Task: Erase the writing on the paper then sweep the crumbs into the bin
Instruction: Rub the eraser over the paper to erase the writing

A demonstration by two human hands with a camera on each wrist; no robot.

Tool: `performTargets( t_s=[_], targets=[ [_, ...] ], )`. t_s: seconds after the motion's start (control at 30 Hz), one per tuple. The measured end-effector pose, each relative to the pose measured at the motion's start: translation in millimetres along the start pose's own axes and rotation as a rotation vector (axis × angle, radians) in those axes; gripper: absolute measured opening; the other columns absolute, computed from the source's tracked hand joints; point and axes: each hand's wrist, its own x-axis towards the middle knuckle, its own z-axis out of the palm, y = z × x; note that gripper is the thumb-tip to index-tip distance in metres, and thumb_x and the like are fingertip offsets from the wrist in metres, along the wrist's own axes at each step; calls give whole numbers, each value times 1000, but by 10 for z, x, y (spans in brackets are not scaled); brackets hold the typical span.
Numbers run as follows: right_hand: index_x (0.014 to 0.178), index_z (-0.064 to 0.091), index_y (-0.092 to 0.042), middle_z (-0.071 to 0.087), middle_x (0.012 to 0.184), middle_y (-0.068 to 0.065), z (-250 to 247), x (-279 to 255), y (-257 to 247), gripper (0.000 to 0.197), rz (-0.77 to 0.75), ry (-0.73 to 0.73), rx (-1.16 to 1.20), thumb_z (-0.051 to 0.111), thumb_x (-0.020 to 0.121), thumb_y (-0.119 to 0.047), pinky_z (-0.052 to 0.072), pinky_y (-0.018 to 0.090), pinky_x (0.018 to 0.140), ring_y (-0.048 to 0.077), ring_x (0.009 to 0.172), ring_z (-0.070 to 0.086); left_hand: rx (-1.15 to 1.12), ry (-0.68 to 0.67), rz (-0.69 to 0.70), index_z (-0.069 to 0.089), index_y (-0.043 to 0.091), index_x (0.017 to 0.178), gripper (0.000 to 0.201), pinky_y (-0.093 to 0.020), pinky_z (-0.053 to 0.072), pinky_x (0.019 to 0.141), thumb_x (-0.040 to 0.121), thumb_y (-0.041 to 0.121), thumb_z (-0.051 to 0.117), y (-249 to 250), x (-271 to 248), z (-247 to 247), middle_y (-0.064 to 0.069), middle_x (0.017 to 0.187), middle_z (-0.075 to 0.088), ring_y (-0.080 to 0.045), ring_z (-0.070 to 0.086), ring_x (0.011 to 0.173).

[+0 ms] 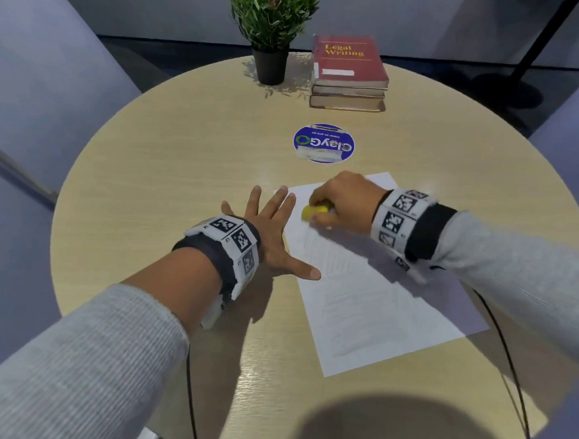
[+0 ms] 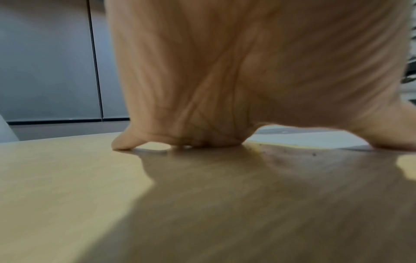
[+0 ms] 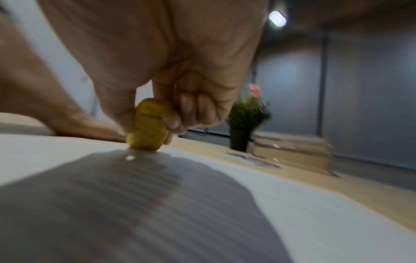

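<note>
A white sheet of paper (image 1: 381, 298) with faint lines of writing lies on the round wooden table (image 1: 163, 179). My right hand (image 1: 341, 199) pinches a yellow eraser (image 1: 314, 211) and presses its lower end onto the upper left part of the paper (image 3: 292, 204). The eraser (image 3: 147, 128) is blurred. My left hand (image 1: 268, 227) lies flat with fingers spread at the paper's left edge, fingertips and thumb on the sheet. Its palm (image 2: 225, 80) is pressed on the table (image 2: 67, 186), with small dark crumbs (image 2: 314, 154) beside it. No bin is in view.
A potted plant (image 1: 270, 34) and a stack of books (image 1: 349, 76) with a red one on top stand at the table's far edge. A round blue sticker (image 1: 324, 144) lies between them and the paper. Grey chairs flank the table on both sides.
</note>
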Motion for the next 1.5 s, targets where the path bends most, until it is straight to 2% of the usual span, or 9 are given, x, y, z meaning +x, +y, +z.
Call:
performTargets(
  t_s=[0.1, 0.5, 0.63, 0.8, 0.97, 1.1, 1.23, 1.4, 1.5],
  targets=[
    [106, 70, -19, 71, 93, 2, 87, -98, -125, 36, -142, -104, 56, 59, 85, -47, 51, 35, 77, 20, 82, 62, 4, 11, 2, -25, 33, 151, 147, -77, -7, 107, 44, 100, 50, 0, 2, -5, 16, 157, -34, -28, -34, 144],
    [111, 67, -20, 70, 101, 4, -17, 95, 31, 38, 11, 12, 18, 57, 87, -47, 52, 38, 81, 22, 87, 60, 8, -3, 6, -27, 35, 150, 146, -77, -8, 107, 43, 101, 49, 5, -8, -5, 17, 155, -36, -28, -35, 143],
    [106, 68, -21, 70, 94, 2, 122, -10, -151, 35, -145, -70, 17, 60, 85, -48, 52, 37, 76, 21, 83, 62, 3, -5, 14, -27, 34, 151, 147, -77, -8, 106, 43, 100, 49, -9, -3, -8, 16, 156, -35, -29, -35, 143],
    [107, 69, -19, 70, 100, 5, -66, 129, 241, 37, 120, 67, -27, 58, 87, -47, 49, 33, 78, 24, 90, 60, 3, 5, 0, -25, 34, 151, 145, -76, -8, 107, 47, 99, 52, 11, -22, -7, 17, 156, -34, -27, -34, 144],
    [107, 69, -19, 71, 97, 2, 89, -72, -25, 36, -107, -56, 80, 61, 85, -46, 51, 36, 80, 20, 86, 61, -4, 27, 16, -25, 34, 151, 146, -76, -10, 106, 45, 100, 51, -6, -4, 18, 16, 157, -33, -28, -34, 144],
    [107, 70, -19, 70, 100, 5, -93, 96, 313, 36, 141, 79, 47, 61, 86, -47, 49, 35, 82, 22, 91, 59, -16, 21, 9, -24, 34, 152, 146, -76, -10, 107, 46, 99, 53, -11, -11, 10, 17, 157, -33, -27, -34, 144],
    [109, 69, -20, 71, 98, 0, 72, -55, 42, 36, -91, -64, 65, 62, 85, -45, 50, 32, 79, 18, 85, 61, -1, 11, 18, -26, 34, 150, 147, -77, -9, 106, 44, 101, 50, -17, -1, 5, 17, 156, -35, -28, -35, 144],
    [110, 69, -19, 70, 104, 4, -109, 107, 345, 35, 145, 82, 39, 62, 86, -44, 49, 32, 81, 20, 89, 58, -8, -3, 10, -25, 34, 151, 147, -77, -10, 106, 45, 100, 53, -15, -4, -7, 17, 156, -34, -27, -35, 143],
    [111, 68, -19, 71, 99, 2, -6, -47, 69, 37, -42, -21, 21, 62, 85, -45, 49, 32, 81, 15, 81, 54, 1, -4, 17, -26, 34, 150, 148, -77, -9, 106, 43, 101, 51, -20, 15, -3, 16, 156, -36, -28, -36, 143]
  ],
)
